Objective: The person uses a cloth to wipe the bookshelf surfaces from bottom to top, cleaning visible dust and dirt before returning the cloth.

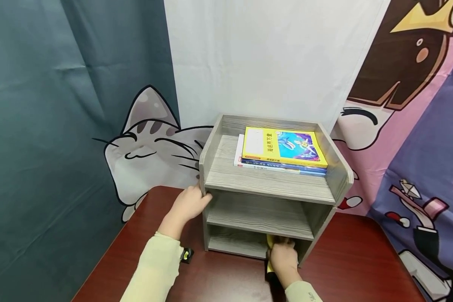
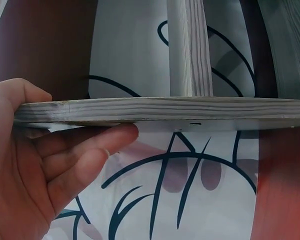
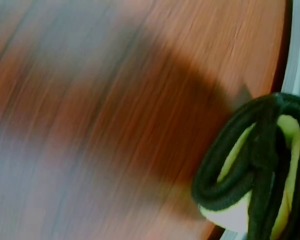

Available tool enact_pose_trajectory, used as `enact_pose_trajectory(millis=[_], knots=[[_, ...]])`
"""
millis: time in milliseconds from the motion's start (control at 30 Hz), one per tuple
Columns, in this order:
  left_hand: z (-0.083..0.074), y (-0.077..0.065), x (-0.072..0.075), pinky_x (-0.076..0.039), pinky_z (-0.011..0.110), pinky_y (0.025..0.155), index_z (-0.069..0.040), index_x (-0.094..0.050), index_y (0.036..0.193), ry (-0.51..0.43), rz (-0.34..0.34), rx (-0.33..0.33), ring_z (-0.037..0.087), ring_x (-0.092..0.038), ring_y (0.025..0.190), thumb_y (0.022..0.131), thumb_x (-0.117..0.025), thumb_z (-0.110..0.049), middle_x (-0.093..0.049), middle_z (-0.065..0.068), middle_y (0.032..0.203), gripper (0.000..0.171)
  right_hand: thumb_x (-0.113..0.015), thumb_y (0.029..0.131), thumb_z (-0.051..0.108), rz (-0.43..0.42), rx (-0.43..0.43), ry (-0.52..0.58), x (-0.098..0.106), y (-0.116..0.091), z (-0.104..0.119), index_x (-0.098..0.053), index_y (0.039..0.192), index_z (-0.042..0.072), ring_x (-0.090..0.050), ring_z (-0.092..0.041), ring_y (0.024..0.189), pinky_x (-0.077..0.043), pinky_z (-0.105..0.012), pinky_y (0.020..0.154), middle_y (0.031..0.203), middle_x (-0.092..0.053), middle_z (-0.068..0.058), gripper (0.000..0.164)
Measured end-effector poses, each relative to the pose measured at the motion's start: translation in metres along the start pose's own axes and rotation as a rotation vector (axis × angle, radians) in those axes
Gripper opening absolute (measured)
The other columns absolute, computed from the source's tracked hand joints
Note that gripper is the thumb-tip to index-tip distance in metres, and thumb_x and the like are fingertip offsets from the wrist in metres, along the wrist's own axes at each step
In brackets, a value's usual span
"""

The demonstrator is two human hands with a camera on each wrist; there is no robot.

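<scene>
Fingers, right hand point(image 1: 284, 256): bent over a cloth point(image 1: 270, 265), seemingly gripping it; fingertips in shade under the middle board, hard to make out.
Cloth: yellow with black edging, at the right end of the lowest compartment, part jutting past the front edge; in the right wrist view, folded into loops beside the shelf's pale edge.
Cloth, handling: judged light, soft, limp, not fragile; best held bunched in the palm, loose edges gathered in.
Table point(image 1: 215, 279): red-brown, smooth, likely slick under the shelf.
Black thing point(image 1: 187, 255): small, beside the left sleeve point(image 1: 156, 260); cannot tell what it is.
Fingers, left hand point(image 1: 190, 204): clamped on the shelf's left side panel, thumb on one face, other fingers on the opposite one.
Shelf point(image 1: 262, 209): grey wood-grain boards, upright; judged stiff, liable to slide if pushed, side panel a sound hold.
Books point(image 1: 285, 147): stacked flat on the top board, yellow cover uppermost; loose, could shift if tipped.
Curtain point(image 1: 279, 58): behind the shelf.
Unclear: most of the cloth, under the hand; right wrist view blurred, right fingers not discernible there.
</scene>
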State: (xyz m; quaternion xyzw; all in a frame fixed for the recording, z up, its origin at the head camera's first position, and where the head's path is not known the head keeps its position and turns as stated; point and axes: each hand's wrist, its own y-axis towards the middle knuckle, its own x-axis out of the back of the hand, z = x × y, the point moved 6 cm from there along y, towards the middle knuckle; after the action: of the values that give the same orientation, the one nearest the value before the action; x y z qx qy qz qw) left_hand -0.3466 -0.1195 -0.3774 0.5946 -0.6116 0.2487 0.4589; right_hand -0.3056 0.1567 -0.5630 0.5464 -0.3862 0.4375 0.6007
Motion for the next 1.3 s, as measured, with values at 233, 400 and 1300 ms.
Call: enact_pose_trajectory(millis=[233, 400, 1300], knots=[[-0.001, 0.001, -0.001, -0.038, 0.036, 0.052, 0.000, -0.057, 0.112, -0.002, -0.024, -0.031, 0.019, -0.045, 0.054, 0.087, -0.053, -0.025, -0.055, 0.007, 0.066, 0.036, -0.071, 0.066, 0.020, -0.127, 0.048, 0.041, -0.002, 0.005, 0.022, -0.057, 0.067, -0.003, -0.053, -0.041, 0.063, -0.040, -0.047, 0.038, 0.070, -0.055, -0.023, 0.027], [-0.004, 0.001, -0.002, -0.038, 0.036, 0.051, -0.002, -0.057, 0.102, -0.004, -0.023, -0.043, 0.020, -0.044, 0.052, 0.086, -0.052, -0.023, -0.049, 0.003, 0.058, 0.027, -0.066, 0.070, 0.026, 0.021, -0.005, 0.055, -0.011, 0.012, 0.045, -0.051, 0.052, 0.008, -0.053, -0.032, 0.052, -0.042, -0.047, 0.042, 0.056, -0.052, -0.012, 0.030], [-0.003, 0.002, 0.000, -0.040, 0.037, 0.051, -0.002, -0.057, 0.108, 0.025, -0.032, -0.047, 0.020, -0.046, 0.053, 0.085, -0.051, -0.025, -0.055, 0.006, 0.062, 0.033, -0.070, 0.065, 0.025, 0.004, 0.025, 0.183, -0.021, 0.006, 0.092, -0.061, 0.086, -0.001, -0.054, -0.036, 0.064, -0.045, -0.046, 0.047, 0.081, -0.051, -0.019, 0.035]])
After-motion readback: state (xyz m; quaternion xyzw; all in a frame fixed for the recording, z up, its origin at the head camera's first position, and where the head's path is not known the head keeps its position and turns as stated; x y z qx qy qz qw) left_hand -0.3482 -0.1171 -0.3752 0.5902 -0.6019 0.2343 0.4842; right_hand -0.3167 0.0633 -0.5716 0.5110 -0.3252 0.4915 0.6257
